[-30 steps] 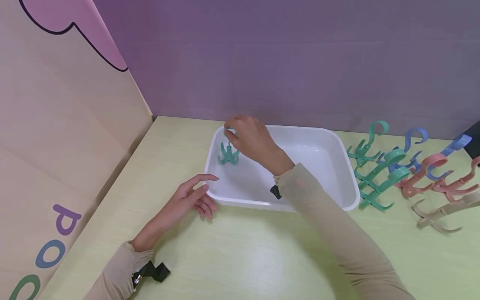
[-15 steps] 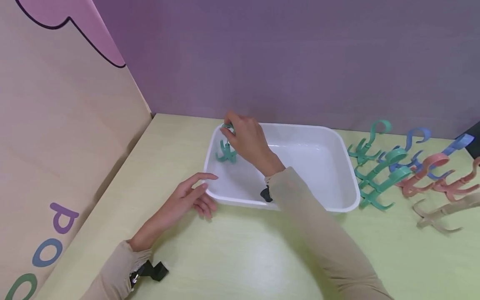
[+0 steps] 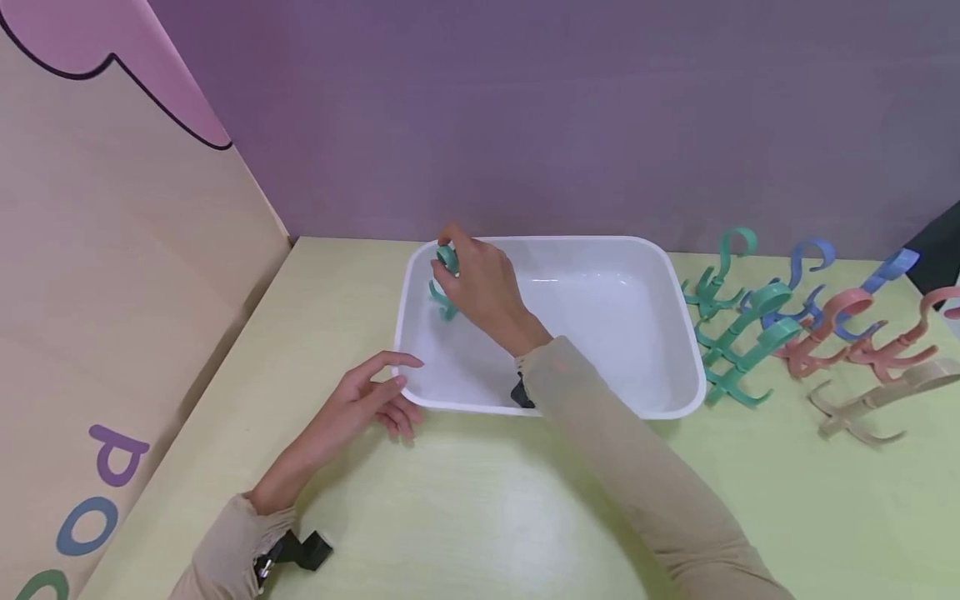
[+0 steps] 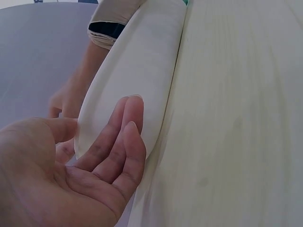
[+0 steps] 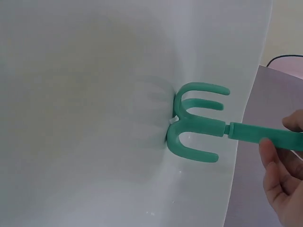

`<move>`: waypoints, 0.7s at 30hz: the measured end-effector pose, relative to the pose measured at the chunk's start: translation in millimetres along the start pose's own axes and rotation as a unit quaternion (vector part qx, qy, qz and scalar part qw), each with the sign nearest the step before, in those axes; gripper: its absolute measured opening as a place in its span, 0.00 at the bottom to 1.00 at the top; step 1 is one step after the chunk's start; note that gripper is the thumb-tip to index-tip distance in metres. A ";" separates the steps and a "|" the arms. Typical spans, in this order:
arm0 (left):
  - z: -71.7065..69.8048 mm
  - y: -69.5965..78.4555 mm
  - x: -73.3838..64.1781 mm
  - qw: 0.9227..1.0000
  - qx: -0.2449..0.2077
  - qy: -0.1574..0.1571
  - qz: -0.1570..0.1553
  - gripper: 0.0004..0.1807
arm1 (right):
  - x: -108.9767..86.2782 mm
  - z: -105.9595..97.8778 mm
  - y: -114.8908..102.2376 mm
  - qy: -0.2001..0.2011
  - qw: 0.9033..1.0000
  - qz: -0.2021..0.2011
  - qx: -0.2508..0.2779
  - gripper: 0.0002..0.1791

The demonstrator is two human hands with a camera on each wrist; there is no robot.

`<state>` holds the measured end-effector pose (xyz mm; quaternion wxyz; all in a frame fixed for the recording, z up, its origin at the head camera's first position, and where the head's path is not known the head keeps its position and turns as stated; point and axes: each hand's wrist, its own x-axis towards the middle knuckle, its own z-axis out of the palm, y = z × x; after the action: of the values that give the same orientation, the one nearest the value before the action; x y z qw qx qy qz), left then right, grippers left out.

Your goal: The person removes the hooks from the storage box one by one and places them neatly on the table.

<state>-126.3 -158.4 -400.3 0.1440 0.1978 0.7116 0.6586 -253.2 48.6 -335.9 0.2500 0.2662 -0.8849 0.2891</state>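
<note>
My right hand [image 3: 487, 283] pinches a green rotating multi-prong hook [image 5: 203, 125] by its stem and curved top, between thumb and fingers. In the right wrist view the prongs are against the white surface of the tray [image 3: 600, 321], near its back left corner. In the head view the hand hides part of that hook. My left hand [image 3: 367, 400] is at the tray's front left corner. Its index finger reaches over the rim, and the thumb tip lies by the rim. The left wrist view shows the lower fingers loosely bent beside the tray's outer wall [image 4: 132, 61].
Right of the tray stand several multi-prong hooks: a green hook [image 3: 720, 279], a blue hook [image 3: 798, 267], a pink hook [image 3: 896, 346] and a beige hook [image 3: 855, 417] among them. A purple backdrop [image 3: 525, 117] rises behind the table [image 3: 480, 508], and a printed panel [image 3: 112, 275] borders its left.
My right hand, still gripping the green hook, has shifted slightly left and turned, hiding more of its prongs. The left hand keeps its place at the tray corner. The head view has shifted a little.
</note>
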 end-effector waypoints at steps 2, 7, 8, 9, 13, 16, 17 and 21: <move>0.9 0.4 0.0 1.000 0.000 0.001 0.001 0.20 | 0.0 0.7 2.1 -0.017 1.000 0.007 0.012 0.09; 5.3 2.6 0.8 1.000 -0.004 0.004 0.007 0.20 | -1.4 3.1 8.3 -0.073 0.995 0.034 0.049 0.11; 6.9 3.3 1.7 1.000 -0.006 0.005 0.008 0.20 | -1.9 2.6 9.6 -0.077 0.995 0.039 0.055 0.12; 8.7 3.7 2.7 1.000 -0.009 0.005 0.010 0.21 | -2.4 1.5 11.3 -0.078 0.994 0.040 0.058 0.12; 15.5 4.3 6.7 1.000 -0.020 0.007 0.018 0.21 | -3.3 -7.1 16.2 -0.082 0.993 0.050 0.074 0.09; 18.3 3.9 8.5 0.999 -0.024 0.008 0.021 0.22 | -3.6 -14.4 18.9 -0.090 0.987 0.064 0.115 0.09; 18.7 3.7 9.0 0.999 -0.024 0.008 0.022 0.22 | -3.5 -16.9 19.8 -0.093 0.984 0.071 0.136 0.09; 18.8 4.2 10.5 0.999 -0.024 0.008 0.021 0.22 | -1.7 -28.0 21.5 -0.112 0.972 0.087 0.188 0.10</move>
<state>-126.4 -136.7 -397.2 0.1285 0.2040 0.6928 0.6797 -257.1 82.1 -325.2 0.0692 0.2614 -0.8568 0.4390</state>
